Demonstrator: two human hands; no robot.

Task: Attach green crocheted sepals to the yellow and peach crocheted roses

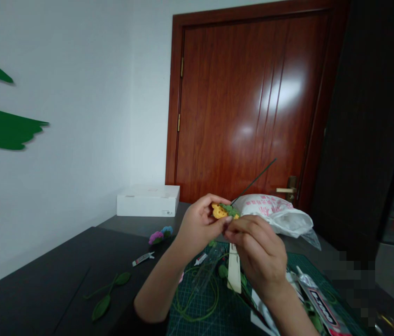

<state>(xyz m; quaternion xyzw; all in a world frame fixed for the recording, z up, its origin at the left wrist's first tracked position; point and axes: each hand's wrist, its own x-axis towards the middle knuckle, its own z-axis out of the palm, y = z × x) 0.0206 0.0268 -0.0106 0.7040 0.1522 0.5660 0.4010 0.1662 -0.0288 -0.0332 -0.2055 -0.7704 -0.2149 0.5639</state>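
Both hands are raised above a dark table [60, 270]. My left hand [198, 224] pinches a small yellow crocheted flower [219, 211] with a green base [230, 210]. My right hand [258, 249] meets it from the right, fingertips closed on the green base. A thin dark wire stem [254, 179] runs up and to the right from the flower. The two hands touch around the flower, which is partly hidden by fingers.
A green cutting mat [214, 312] lies under my arms with green wire loops [197, 298] and packets. Green fabric leaves [107, 294], a small tube [143, 258], purple and blue crocheted flowers [160, 234], a white box [148, 199] and a plastic bag [277, 212] lie around. A wooden door [245, 102] stands behind.
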